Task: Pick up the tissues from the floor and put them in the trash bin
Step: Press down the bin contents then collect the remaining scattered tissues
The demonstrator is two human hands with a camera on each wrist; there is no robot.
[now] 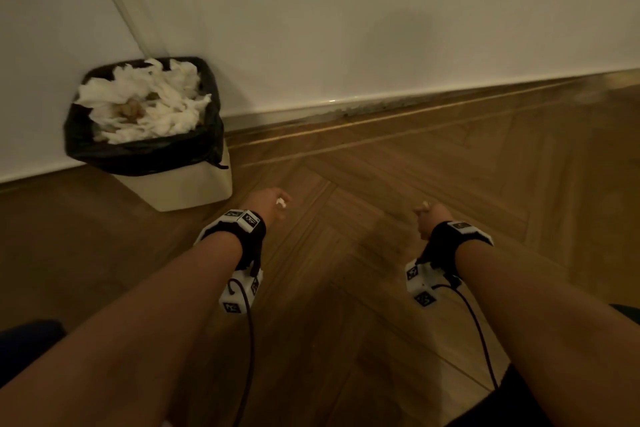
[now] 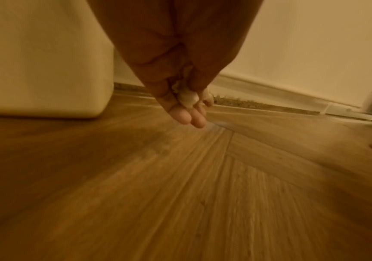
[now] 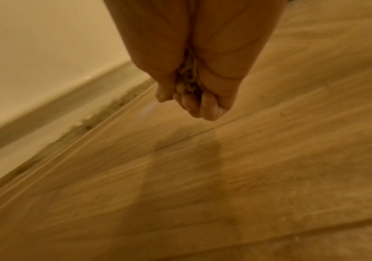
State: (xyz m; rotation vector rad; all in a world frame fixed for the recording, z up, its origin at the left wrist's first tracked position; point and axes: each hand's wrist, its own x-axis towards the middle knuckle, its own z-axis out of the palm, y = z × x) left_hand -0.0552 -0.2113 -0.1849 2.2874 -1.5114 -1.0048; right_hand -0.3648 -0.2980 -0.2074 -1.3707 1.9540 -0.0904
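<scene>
Overhead, the head view shows both arms stretched low over the herringbone wood floor (image 1: pixel 398 184). The left hand (image 1: pixel 268 203) pinches a small tissue scrap (image 1: pixel 281 202); the right hand (image 1: pixel 431 215) is closed round a second tissue scrap (image 1: pixel 424 206). The trash bin (image 1: pixel 187 187) stands in the wall corner to the left, its black liner (image 1: pixel 138 156) heaped with tissues (image 1: pixel 145 104). Only this view shows how full it is: a dropped scrap could likely slide off the heap onto the floor.

Left wrist view: thumb and fingertips (image 2: pixel 184 117) pinch the white scrap (image 2: pixel 188 98), the bin's wall (image 2: pixel 42 58) just beside.

Right wrist view: curled fingers (image 3: pixel 205 107) clamp crumpled tissue (image 3: pixel 188 83), the baseboard (image 3: pixel 53 109) near; no bin shows.
</scene>
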